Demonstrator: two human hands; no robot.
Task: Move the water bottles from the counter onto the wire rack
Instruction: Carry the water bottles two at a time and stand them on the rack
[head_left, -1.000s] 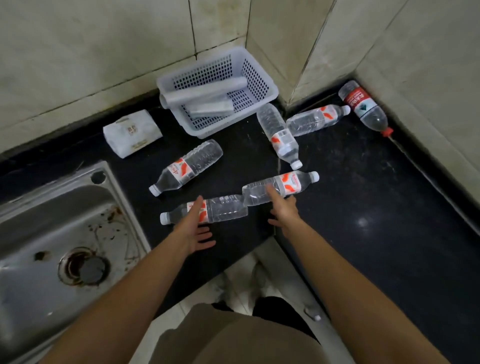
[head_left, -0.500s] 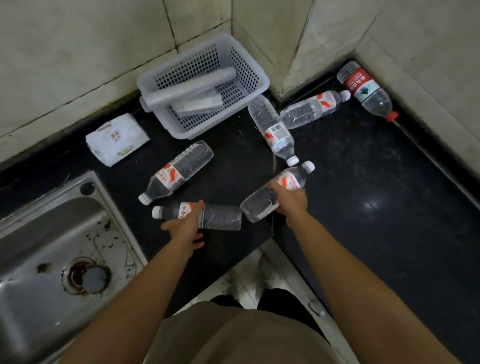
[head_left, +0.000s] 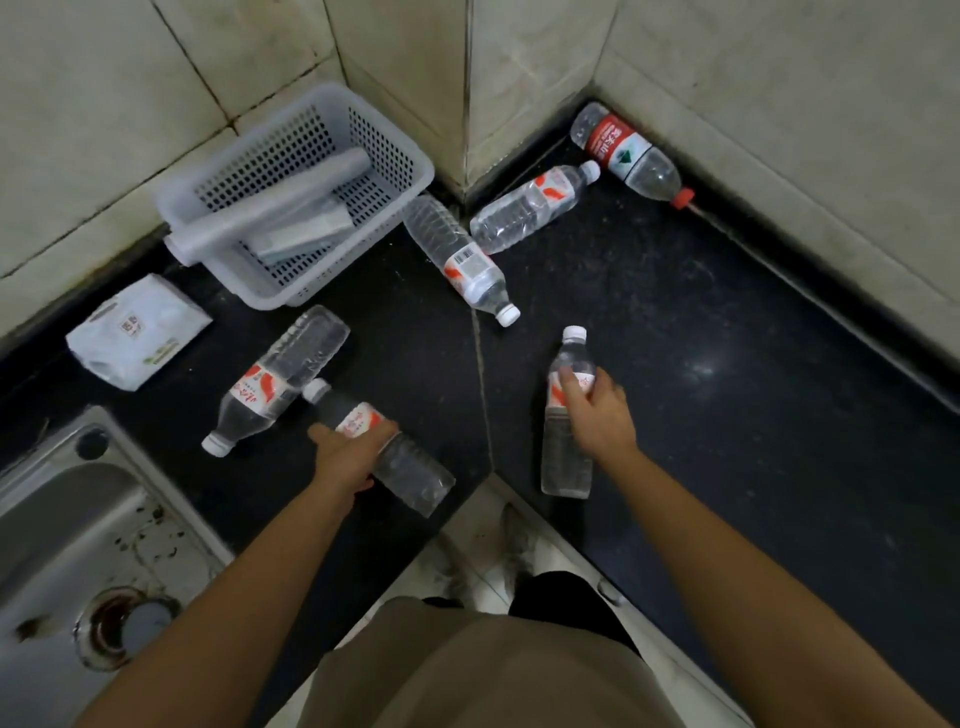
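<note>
Several clear water bottles lie on the black counter (head_left: 727, 415). My left hand (head_left: 345, 457) grips one bottle (head_left: 410, 473) around its red-and-white label, cap pointing up-left, lifted at the counter's inner corner. My right hand (head_left: 597, 410) grips a second bottle (head_left: 563, 457) near its label, cap pointing away from me. Another bottle (head_left: 280, 376) lies left of my left hand. Two more bottles (head_left: 462, 260) (head_left: 530, 208) lie near the wall corner, and a red-labelled bottle (head_left: 626, 150) lies against the right wall. No wire rack is in view.
A white perforated plastic basket (head_left: 400, 156) holding a roll stands against the back wall. A white packet (head_left: 140, 332) lies to its left. The steel sink (head_left: 78, 561) fills the lower left. Tiled walls close off the back and right. Floor shows below the counter's inner corner.
Both hands closed around their bottles and raised them off the counter. The right bottle swung from lying sideways to pointing away from me; the left bottle turned cap up-left.
</note>
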